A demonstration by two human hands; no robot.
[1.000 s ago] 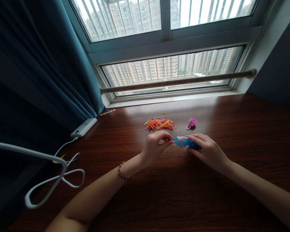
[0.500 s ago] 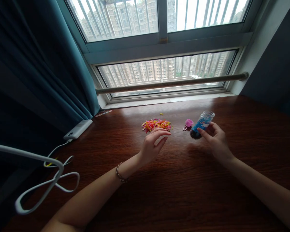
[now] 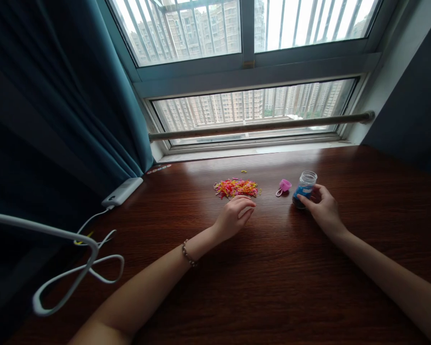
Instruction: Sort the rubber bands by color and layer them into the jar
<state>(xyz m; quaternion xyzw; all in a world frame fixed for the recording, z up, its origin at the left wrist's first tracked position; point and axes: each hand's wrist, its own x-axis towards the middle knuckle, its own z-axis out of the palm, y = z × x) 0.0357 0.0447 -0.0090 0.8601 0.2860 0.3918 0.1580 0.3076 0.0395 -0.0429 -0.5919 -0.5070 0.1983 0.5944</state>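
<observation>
A small clear jar (image 3: 306, 184) with a blue label and dark contents at its base stands nearly upright on the table, its mouth uncovered. My right hand (image 3: 321, 206) is closed around the jar's right side, thumb in front. To its left lies a pink cap with a loop (image 3: 284, 186). A pile of small rubber bands (image 3: 233, 188), pink, orange, yellow and red, is spread on the wood. Just in front of that pile hovers or rests my left hand (image 3: 234, 216), fingers loosely curved and thumb apart, with nothing visible in it.
The dark wooden table (image 3: 258, 287) runs up to the window sill. A white power bank (image 3: 122, 191) lies at the left by the blue curtain (image 3: 129, 120), its white cable (image 3: 64, 235) looping toward the near left. One yellow band (image 3: 243, 171) lies behind the pile.
The jar has gone from tilted to nearly upright and lower, in my right hand. My left hand's fingers have drawn slightly closer to the thumb. The whole view has shifted a little.
</observation>
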